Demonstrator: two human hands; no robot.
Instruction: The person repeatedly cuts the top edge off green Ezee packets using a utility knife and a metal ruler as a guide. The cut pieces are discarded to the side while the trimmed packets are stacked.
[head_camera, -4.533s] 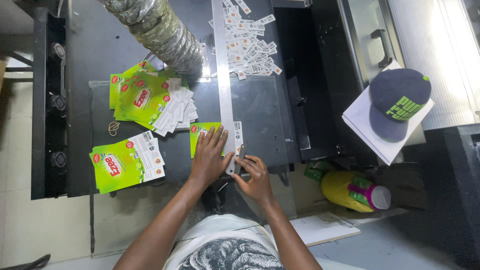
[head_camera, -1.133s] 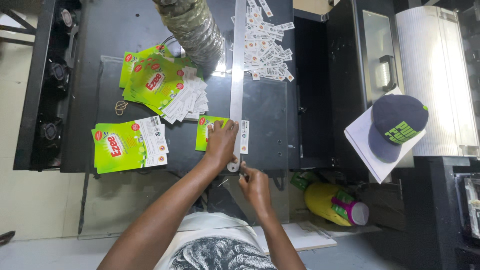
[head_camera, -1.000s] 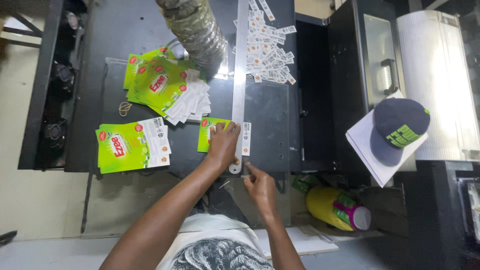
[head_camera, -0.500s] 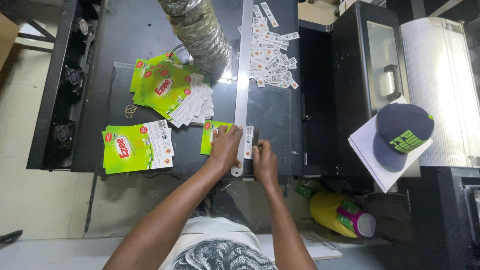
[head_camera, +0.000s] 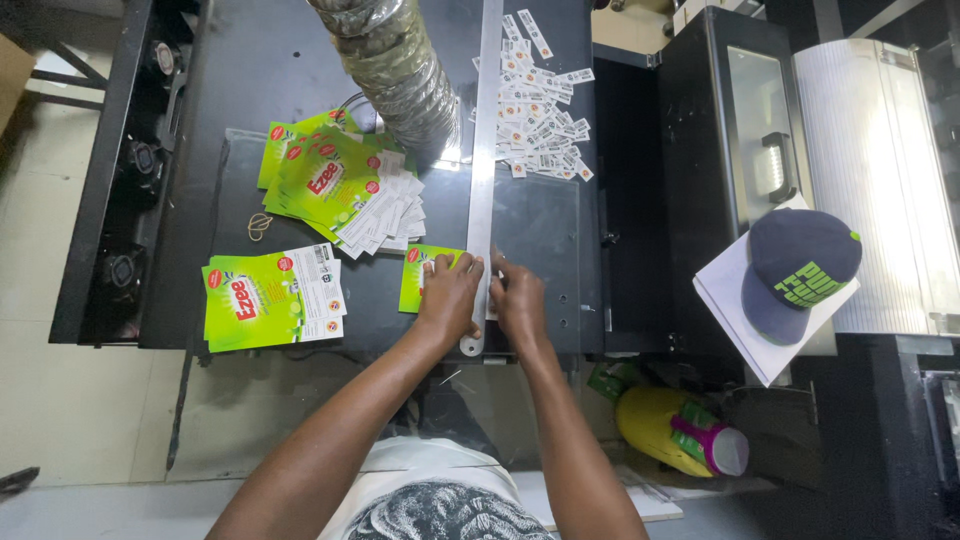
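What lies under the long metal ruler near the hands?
A green printed label sheet runs under the metal ruler, pinned by the left hand. The right hand hides whatever lies beside the edge.

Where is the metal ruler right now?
In the head view, the metal ruler runs lengthwise up the dark table, right of the foil duct. Its near end lies between the left hand and right hand.

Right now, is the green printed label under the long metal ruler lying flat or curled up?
Flat: the green printed label lies spread on the dark table, pinned by the left hand beside the long metal ruler.
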